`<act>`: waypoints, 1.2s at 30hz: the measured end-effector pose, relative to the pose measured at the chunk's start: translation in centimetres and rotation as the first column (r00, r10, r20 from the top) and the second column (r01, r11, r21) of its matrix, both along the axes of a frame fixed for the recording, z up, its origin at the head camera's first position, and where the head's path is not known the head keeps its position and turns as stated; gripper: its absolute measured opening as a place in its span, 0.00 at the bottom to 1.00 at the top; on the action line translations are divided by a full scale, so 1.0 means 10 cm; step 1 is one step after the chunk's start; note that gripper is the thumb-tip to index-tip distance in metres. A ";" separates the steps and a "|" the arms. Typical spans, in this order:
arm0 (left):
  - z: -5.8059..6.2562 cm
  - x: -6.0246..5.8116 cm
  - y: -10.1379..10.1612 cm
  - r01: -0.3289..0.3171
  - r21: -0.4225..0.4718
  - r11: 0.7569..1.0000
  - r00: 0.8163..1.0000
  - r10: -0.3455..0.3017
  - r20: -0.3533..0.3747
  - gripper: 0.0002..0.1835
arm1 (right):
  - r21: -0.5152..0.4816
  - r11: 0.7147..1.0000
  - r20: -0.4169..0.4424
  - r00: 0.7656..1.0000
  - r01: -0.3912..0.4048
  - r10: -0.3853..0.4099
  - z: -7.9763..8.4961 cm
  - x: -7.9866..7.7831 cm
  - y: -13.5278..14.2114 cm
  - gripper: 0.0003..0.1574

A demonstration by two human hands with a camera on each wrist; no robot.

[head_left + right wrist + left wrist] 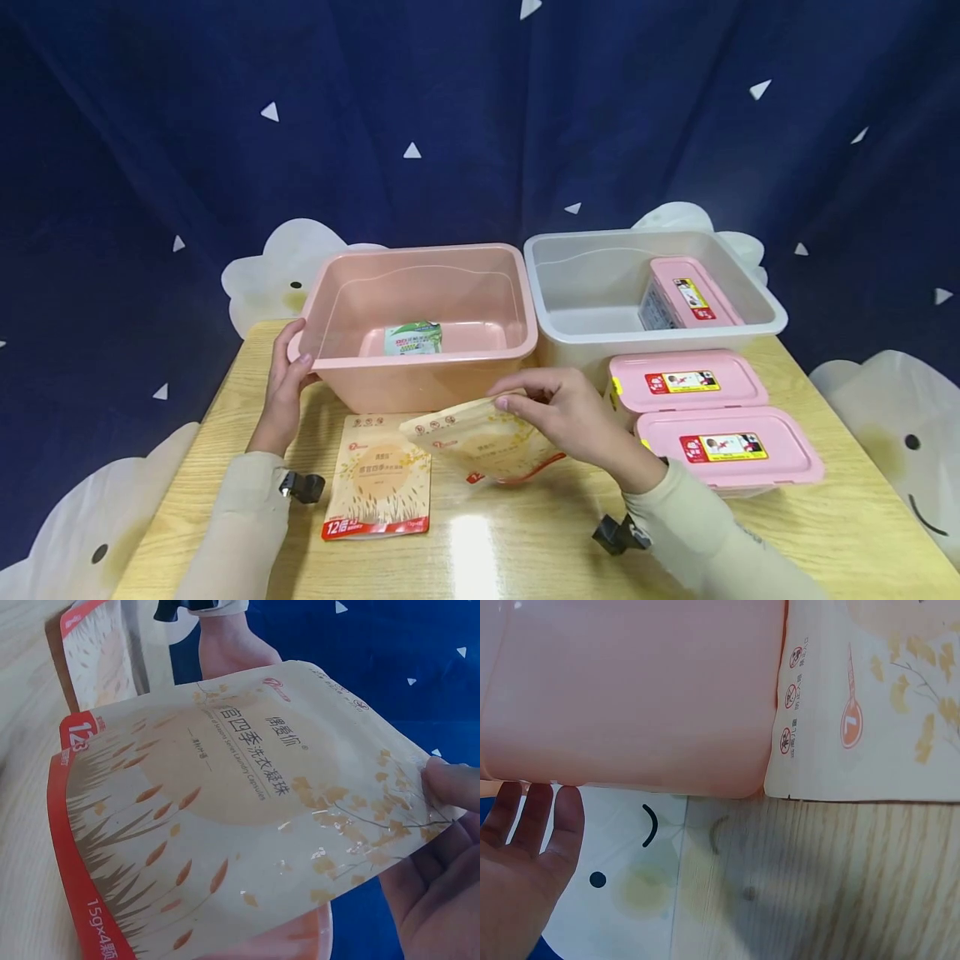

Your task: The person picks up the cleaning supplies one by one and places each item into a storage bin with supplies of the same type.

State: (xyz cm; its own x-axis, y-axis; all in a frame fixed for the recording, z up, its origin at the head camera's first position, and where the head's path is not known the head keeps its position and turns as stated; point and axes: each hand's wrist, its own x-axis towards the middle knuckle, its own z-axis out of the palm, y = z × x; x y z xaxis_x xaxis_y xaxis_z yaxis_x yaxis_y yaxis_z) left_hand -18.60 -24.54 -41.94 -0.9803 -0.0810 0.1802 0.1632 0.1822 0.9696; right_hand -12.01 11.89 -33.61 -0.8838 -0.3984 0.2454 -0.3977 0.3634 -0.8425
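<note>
My right hand pinches the top edge of a beige laundry capsule pouch between thumb and fingers. The pouch hangs tilted above the table, in front of a pink bin; its printed front and red bottom band show in the right wrist view. At the bin's left front corner is my left hand. Its straight fingers touch the bin's outer side in the left wrist view, and the thumb lies at the corner. A second laundry capsule pouch lies flat before the bin. Inside the bin is a green-and-white packet.
Right of the pink bin stands a white bin holding a pink-lidded box. Two more pink-lidded boxes sit in front of it on the wooden table. A dark blue curtain hangs behind.
</note>
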 end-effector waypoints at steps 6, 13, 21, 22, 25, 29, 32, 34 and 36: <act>0.01 0.00 0.00 0.002 0.005 1.000 1.000 -0.002 0.002 0.28 | 0.038 0.999 -0.025 0.999 -0.033 0.034 0.09 0.00 -0.02 0.06; 0.01 0.01 -0.02 -0.003 0.004 1.000 1.000 0.003 0.003 0.28 | 0.072 0.995 -0.010 0.997 -0.075 0.076 0.17 -0.01 -0.05 0.06; 0.00 -0.01 -0.01 0.012 0.006 1.000 1.000 -0.012 -0.001 0.27 | 0.051 0.995 -0.017 0.997 -0.081 0.082 0.34 -0.03 0.04 0.06; 0.00 -0.01 -0.01 0.010 0.003 1.000 1.000 -0.010 -0.002 0.27 | 0.050 0.995 -0.020 0.996 -0.084 0.085 0.36 -0.04 0.06 0.06; 0.00 -0.01 0.00 0.009 0.001 1.000 1.000 -0.009 -0.004 0.27 | 0.065 0.995 -0.026 0.996 -0.080 0.082 0.41 -0.06 0.11 0.06; 0.01 -0.01 0.00 0.015 0.007 1.000 1.000 -0.015 -0.004 0.27 | 0.068 0.996 -0.036 0.997 -0.063 0.066 0.47 -0.07 0.15 0.07; 0.01 -0.01 0.00 0.014 0.010 1.000 1.000 -0.014 -0.003 0.27 | 0.061 0.997 -0.050 0.997 -0.055 0.058 0.53 -0.08 0.17 0.07; 0.02 0.00 0.00 0.012 0.006 1.000 1.000 -0.012 0.001 0.27 | 0.048 0.997 -0.054 0.997 -0.055 0.058 0.56 -0.10 0.18 0.07; 0.02 0.00 0.00 0.013 0.000 1.000 1.000 -0.013 0.008 0.27 | 0.038 0.998 -0.055 0.997 -0.053 0.055 0.60 -0.11 0.19 0.07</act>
State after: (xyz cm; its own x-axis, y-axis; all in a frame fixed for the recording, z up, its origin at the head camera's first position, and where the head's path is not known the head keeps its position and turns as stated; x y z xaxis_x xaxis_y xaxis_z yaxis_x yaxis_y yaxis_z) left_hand -18.63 -24.56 -41.74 -0.9827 -0.0684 0.1721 0.1576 0.1798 0.9710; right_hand -13.07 13.80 -27.61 -0.8462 -0.4546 0.2779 -0.4634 0.3706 -0.8049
